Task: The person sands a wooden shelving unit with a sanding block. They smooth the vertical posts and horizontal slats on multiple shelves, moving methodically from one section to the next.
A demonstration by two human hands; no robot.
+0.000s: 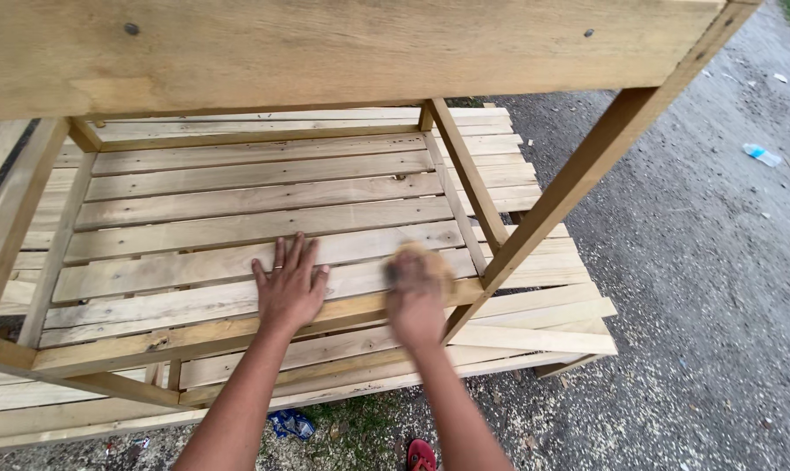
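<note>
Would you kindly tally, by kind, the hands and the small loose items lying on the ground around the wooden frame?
Hands: 2, left hand flat on the slats, right hand blurred, pressing a tan pad
Plastic bottle: 1
Blue wrapper: 1
Red shoe: 1
Total: 5

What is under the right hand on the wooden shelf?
The right hand presses a tan, blurred pad on the slats; its kind is unclear. The hand covers most of it. The left hand lies flat beside it.
</note>
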